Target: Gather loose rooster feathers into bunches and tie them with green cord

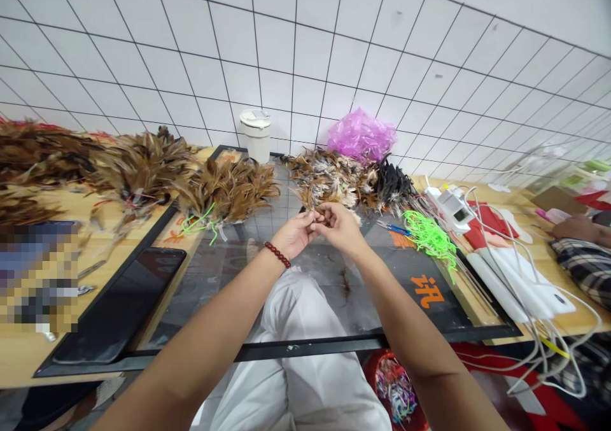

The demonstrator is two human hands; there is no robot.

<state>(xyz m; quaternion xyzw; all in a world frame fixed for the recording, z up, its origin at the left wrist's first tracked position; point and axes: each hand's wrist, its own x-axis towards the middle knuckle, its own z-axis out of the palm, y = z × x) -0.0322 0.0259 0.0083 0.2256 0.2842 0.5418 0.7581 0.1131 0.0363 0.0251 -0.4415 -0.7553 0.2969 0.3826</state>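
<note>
My left hand (pixel 296 232), with a dark red bead bracelet (pixel 277 254) at its wrist, is closed in a pinch over the glass-topped board (pixel 267 316). My right hand (pixel 340 226) meets it, fingertips also pinched. Between them is a small brown feather (pixel 319 218), mostly hidden by the fingers. Just beyond the hands lies a mixed heap of brown, white and cream feathers (pixel 329 179), with black feathers (pixel 392 183) at its right end. To the left is a bundle of brown feathers (pixel 229 189) with bright green ties (pixel 203 224).
Bright green strings (pixel 432 237) and blue-handled snips (pixel 396 228) lie right. Beyond are white cables and a power strip (pixel 525 284). A lidded white cup (pixel 256 135) and pink plastic bag (pixel 361 135) stand by the wall. Left is a black phone (pixel 126 303). Another person's sleeve (pixel 585 268) shows far right.
</note>
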